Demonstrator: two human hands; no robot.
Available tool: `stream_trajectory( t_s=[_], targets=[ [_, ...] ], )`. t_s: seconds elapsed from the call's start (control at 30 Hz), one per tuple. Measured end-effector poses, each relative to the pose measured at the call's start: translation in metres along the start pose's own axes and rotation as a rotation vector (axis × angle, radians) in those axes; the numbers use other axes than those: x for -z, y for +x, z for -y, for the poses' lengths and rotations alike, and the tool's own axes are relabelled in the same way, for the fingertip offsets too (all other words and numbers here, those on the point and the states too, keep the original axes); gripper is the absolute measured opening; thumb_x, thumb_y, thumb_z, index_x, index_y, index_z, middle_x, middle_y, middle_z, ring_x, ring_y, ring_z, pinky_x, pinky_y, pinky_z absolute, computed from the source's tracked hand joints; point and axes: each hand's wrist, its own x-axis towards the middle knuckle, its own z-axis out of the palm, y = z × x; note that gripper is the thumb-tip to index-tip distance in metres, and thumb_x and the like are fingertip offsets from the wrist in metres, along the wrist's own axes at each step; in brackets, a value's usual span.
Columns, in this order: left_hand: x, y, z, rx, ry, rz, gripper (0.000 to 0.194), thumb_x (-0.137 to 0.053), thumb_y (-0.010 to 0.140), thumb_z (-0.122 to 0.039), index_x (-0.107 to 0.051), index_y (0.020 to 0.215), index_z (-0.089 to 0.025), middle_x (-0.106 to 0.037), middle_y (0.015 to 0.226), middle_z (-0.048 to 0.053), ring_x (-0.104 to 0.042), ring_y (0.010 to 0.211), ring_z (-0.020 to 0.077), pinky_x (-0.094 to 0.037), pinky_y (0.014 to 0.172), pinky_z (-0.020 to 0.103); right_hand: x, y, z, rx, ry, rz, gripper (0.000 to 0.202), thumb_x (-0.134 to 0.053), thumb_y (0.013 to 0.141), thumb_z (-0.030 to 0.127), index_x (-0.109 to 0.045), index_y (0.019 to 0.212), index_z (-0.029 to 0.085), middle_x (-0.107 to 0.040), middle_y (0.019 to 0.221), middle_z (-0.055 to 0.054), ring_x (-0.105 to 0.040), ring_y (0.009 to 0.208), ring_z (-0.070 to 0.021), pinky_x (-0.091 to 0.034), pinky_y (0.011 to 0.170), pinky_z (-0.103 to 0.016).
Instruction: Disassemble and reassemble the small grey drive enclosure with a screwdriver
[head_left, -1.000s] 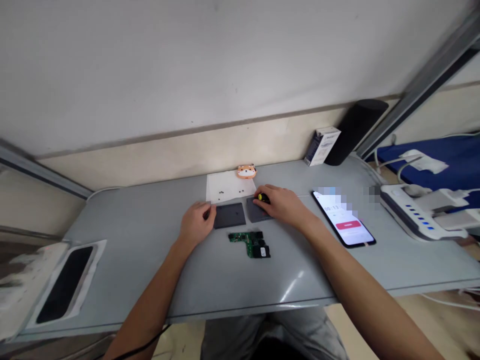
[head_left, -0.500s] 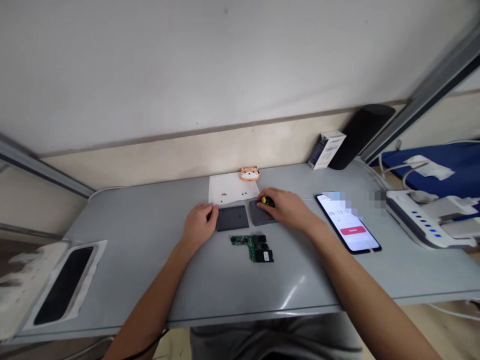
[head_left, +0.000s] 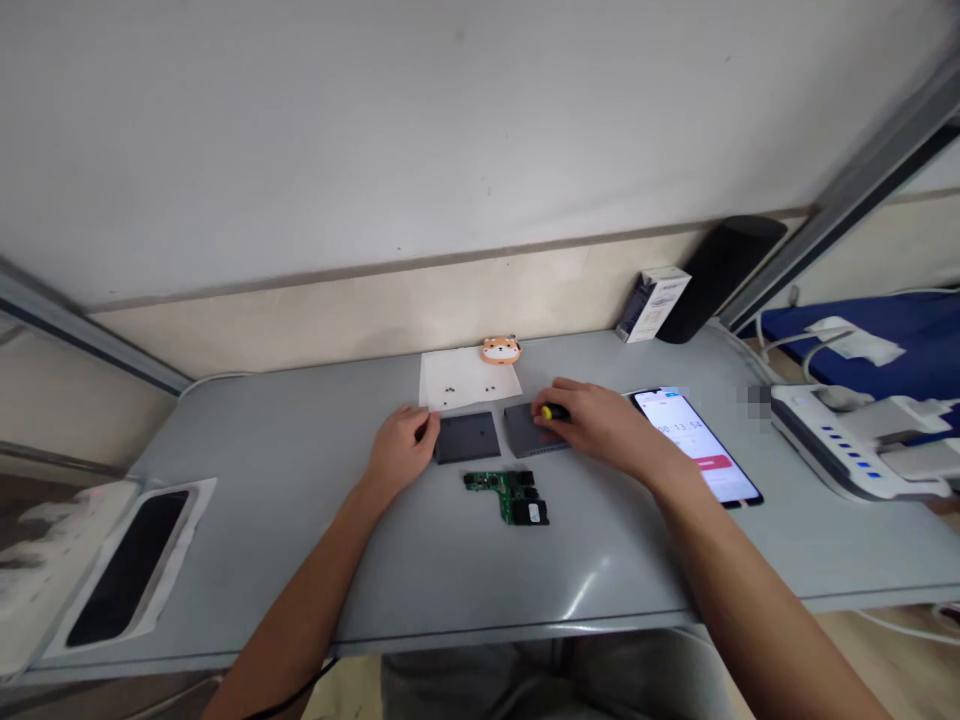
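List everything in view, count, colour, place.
Casings: two, dark grey, centre
Tool: one, yellow-black, over right casing
Circuit board: one, green, nearer than casings
Paper: one, white, behind casings
Bits: several, dark, on paper
Case: one, orange, paper's far edge
Phone: one, black, right
Slab: one, black, left
Sheet: one, white, under slab
Box: one, white, back right
Cylinder: one, black, beside box
Power strip: one, white, right
Blurred block: one, white, left
Table: one, grey, beneath
Wall: one, pale, behind
Left hand: one, at left casing
Right hand: one, holding tool

The circuit board (head_left: 517, 490) is lying before two panels (head_left: 466, 438). Behind them, what seem screws (head_left: 449, 390) are resting on paper (head_left: 469, 372).
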Motion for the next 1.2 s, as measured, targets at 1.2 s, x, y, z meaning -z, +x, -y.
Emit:
stream_trajectory(
  t_s=[1.2],
  targets=[
    [0.019, -0.013, 0.008, -0.067, -0.101, 0.138, 0.018, -0.058, 0.093, -0.024, -0.073, 0.103, -0.023, -0.069, 0.079, 0.001, -0.061, 0.067, 0.0167, -0.05, 0.068, 0.029, -0.035, 0.022, 0.021, 0.333, 0.002, -0.01, 0.019, -0.072, 0.094, 0.034, -0.079, 0.112, 0.032, -0.075, 0.131, -0.004, -0.078, 0.096, -0.0246, -0.062, 0.08, -0.038]
  ],
)
